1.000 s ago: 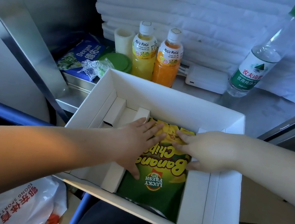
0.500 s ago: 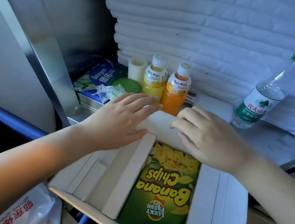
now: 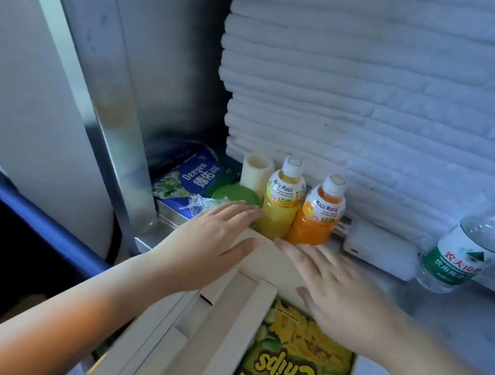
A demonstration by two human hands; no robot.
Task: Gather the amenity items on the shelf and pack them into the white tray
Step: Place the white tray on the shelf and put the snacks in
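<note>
both hands, left hand [image 3: 215,234] and right hand [image 3: 340,291], spread flat above the white tray [image 3: 208,338]; yellow juice bottle [image 3: 281,204] upright on the shelf just ahead, probably slick plastic, grab its middle

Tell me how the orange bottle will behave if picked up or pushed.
The orange bottle looks full, so it is probably heavy for its size. Being tall and narrow, it may tip if pushed near the cap. Being round, it could then roll.

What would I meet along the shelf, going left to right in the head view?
Blue Deeyeo pack, cream cylinder, yellow juice bottle, orange juice bottle, white charger, water bottle.
</note>
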